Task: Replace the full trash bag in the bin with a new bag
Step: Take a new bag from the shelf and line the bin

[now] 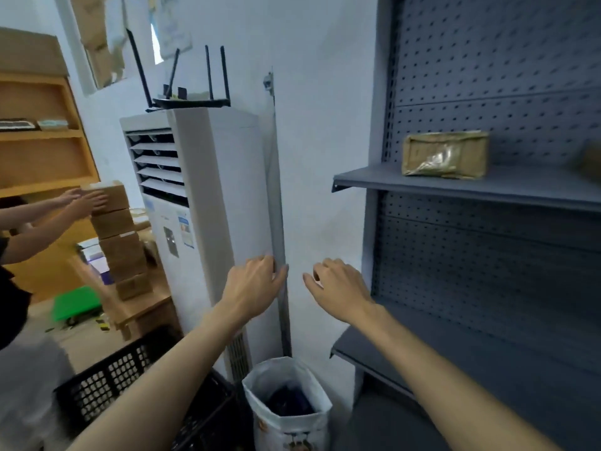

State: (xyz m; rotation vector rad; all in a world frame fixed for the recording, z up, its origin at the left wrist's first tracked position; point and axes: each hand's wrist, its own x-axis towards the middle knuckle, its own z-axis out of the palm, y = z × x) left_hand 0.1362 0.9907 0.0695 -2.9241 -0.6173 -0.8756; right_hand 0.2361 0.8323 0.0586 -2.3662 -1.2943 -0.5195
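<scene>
A white bag-like bin (289,428) stands on the floor between the air conditioner and the grey shelf unit, open at the top, with something dark inside (289,402). Both my arms reach out in front of me, well above it. My left hand (253,289) is held near the air conditioner's side edge, fingers loosely curled and holding nothing. My right hand (338,289) hovers before the white wall, fingers bent and apart, also holding nothing. No loose new bag is in view.
A tall white floor air conditioner (198,206) with a router (192,100) on top stands left of the bin. Grey pegboard shelving (487,187) with a taped parcel (445,154) is on the right. A black crate (130,379) sits low left. Another person's hands (81,203) touch stacked cardboard boxes (120,239).
</scene>
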